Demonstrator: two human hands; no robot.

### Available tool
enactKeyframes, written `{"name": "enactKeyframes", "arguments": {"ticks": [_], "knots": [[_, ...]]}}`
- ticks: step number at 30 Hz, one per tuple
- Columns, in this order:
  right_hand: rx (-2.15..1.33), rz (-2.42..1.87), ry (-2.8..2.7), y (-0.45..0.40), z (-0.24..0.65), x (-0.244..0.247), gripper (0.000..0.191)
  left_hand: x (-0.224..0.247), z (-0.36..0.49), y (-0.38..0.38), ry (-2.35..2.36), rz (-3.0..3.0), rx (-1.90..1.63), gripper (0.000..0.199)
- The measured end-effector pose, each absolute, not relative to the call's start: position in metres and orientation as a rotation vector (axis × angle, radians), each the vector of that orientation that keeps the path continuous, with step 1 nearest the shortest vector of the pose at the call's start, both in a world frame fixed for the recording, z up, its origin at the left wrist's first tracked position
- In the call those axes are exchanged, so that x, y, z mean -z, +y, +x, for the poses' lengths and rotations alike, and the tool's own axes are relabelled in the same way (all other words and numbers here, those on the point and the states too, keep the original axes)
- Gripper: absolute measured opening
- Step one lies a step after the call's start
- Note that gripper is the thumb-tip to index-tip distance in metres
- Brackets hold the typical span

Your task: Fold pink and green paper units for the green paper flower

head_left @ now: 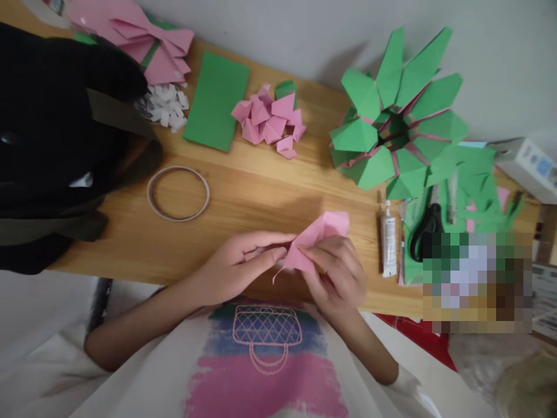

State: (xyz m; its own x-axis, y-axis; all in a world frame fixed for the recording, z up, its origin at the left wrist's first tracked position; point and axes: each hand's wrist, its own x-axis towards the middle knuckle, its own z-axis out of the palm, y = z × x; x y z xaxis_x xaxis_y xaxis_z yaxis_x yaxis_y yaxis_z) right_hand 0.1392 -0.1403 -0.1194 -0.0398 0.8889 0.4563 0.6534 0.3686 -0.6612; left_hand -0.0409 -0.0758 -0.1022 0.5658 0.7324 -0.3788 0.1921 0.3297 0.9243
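Note:
Between my two hands, above the front edge of the table, is a folded piece of pink paper (324, 228). My left hand (243, 264) pinches its left edge with thumb and fingers, and a thin curled pink strip (275, 274) hangs there. The fingers of my right hand (337, 270) press on the paper's lower right side. A pile of folded pink paper pieces (270, 119) lies beyond my hands. Farther right, a green and pink paper flower shape (395, 125) with pointed petals stands against the wall. A glue tube (389, 241) lies right of my right hand.
A roll ring of tape (178, 193) lies left of my hands. Behind it are a green paper sheet (217, 101), white paper scraps (167, 107) and a pink paper bow (152, 43). A black bag (56, 133) fills the left. Black scissors (424, 232) lie right, by green scraps (474, 174).

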Motion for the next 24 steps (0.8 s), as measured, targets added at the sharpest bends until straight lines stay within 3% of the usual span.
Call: {"name": "enactKeyframes", "arguments": {"ticks": [6, 24], "knots": [[-0.274, -1.358, -1.813, -0.139, 0.138, 0.104, 0.045, 0.089, -0.04, -0.077, 0.915, 1.243, -0.477, 0.028], [-0.339, -1.386, -1.766, -0.137, 0.13, 0.094, 0.028, 0.098, -0.035, -0.084, 0.967, 1.037, -0.597, 0.014]]}}
